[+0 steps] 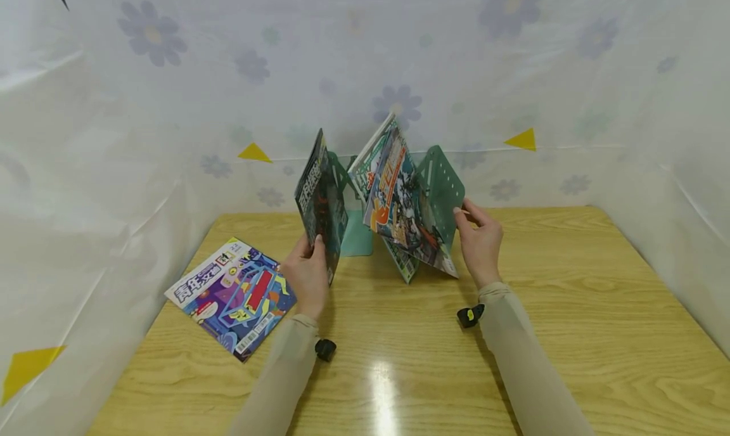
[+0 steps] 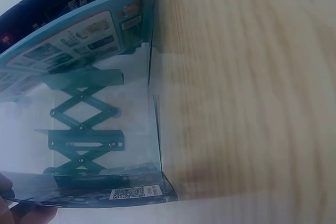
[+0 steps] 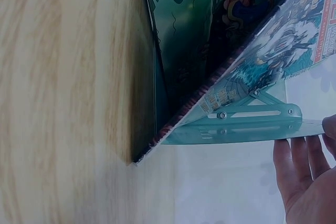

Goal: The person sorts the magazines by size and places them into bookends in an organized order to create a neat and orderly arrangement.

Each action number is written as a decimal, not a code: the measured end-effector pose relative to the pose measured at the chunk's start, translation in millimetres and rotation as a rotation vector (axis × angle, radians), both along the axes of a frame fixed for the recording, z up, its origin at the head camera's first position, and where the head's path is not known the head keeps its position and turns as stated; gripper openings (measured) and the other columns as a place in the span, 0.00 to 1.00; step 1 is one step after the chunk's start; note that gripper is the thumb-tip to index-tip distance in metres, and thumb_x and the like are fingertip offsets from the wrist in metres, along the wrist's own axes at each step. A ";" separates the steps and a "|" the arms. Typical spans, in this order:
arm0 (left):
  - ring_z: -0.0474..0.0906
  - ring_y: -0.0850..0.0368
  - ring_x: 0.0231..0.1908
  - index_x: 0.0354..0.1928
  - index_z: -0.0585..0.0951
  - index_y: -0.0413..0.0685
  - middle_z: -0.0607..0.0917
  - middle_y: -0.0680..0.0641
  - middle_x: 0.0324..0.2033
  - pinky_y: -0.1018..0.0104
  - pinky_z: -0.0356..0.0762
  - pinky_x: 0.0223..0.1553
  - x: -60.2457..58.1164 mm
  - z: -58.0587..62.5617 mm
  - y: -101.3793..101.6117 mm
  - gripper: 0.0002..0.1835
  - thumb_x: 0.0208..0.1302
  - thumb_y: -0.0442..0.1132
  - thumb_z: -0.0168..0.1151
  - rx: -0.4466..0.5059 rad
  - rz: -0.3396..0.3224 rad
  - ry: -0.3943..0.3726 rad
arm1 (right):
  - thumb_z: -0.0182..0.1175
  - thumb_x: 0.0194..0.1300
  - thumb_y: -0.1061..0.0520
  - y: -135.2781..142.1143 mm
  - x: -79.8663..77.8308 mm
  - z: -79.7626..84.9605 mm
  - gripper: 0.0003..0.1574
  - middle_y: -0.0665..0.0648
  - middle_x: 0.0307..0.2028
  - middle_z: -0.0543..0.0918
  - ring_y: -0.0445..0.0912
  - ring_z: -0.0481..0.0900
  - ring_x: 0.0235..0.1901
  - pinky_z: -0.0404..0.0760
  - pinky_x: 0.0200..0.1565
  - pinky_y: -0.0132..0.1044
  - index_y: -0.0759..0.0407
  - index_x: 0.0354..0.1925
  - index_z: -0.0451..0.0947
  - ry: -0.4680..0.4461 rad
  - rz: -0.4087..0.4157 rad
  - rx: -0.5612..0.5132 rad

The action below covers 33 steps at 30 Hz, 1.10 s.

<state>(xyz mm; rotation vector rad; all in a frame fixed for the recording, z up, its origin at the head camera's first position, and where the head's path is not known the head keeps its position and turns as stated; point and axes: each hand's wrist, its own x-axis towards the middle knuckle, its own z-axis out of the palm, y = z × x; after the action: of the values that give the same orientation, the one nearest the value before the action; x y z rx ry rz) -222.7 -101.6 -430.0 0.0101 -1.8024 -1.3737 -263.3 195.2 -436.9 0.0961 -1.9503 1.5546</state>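
Green folding book stand (image 1: 447,192), upright, far centre; right hand (image 1: 481,243) pinching its right side. Dark magazine (image 1: 327,201) upright at left end, left hand (image 1: 307,279) gripping. Colourful magazines (image 1: 399,201) askew between.

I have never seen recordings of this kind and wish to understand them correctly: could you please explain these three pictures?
There is no machine at work here, only a person's two bare hands. The large picture comes from a camera on the head, looking forward and down. The other two come from cameras on each wrist, so the scene appears turned sideways.

On the wooden table stands a green rack. The left hand grips a dark magazine at its left end; the right hand pinches its right end plate. Between them, leaning magazines stand tilted. A colourful magazine lies flat at the left.
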 end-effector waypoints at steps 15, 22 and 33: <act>0.86 0.58 0.40 0.46 0.88 0.45 0.89 0.47 0.39 0.57 0.85 0.37 -12.0 -1.2 5.3 0.09 0.68 0.36 0.64 0.032 0.006 0.005 | 0.59 0.72 0.56 -3.1 3.1 6.2 0.23 0.63 0.54 0.82 0.53 0.79 0.48 0.78 0.37 0.24 0.58 0.63 0.76 0.008 -0.009 0.014; 0.86 0.59 0.39 0.46 0.89 0.47 0.89 0.48 0.38 0.58 0.85 0.36 -15.1 -1.0 6.5 0.09 0.67 0.37 0.64 0.048 0.015 0.006 | 0.57 0.72 0.61 -13.0 22.9 28.3 0.23 0.69 0.53 0.80 0.57 0.78 0.48 0.77 0.38 0.23 0.67 0.63 0.74 0.008 -0.010 0.028; 0.86 0.59 0.37 0.44 0.89 0.46 0.89 0.49 0.35 0.62 0.84 0.34 -18.6 0.9 9.4 0.08 0.68 0.38 0.64 0.052 0.019 -0.021 | 0.58 0.72 0.61 -13.0 24.2 28.7 0.23 0.67 0.53 0.81 0.57 0.79 0.48 0.78 0.38 0.22 0.67 0.62 0.74 -0.002 -0.011 0.030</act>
<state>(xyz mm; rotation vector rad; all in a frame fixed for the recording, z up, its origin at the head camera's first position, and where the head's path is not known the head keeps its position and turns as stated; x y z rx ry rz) -241.4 -92.3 -429.1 0.0694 -1.7788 -1.4115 -239.1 182.2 -408.2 0.0964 -1.9724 1.5197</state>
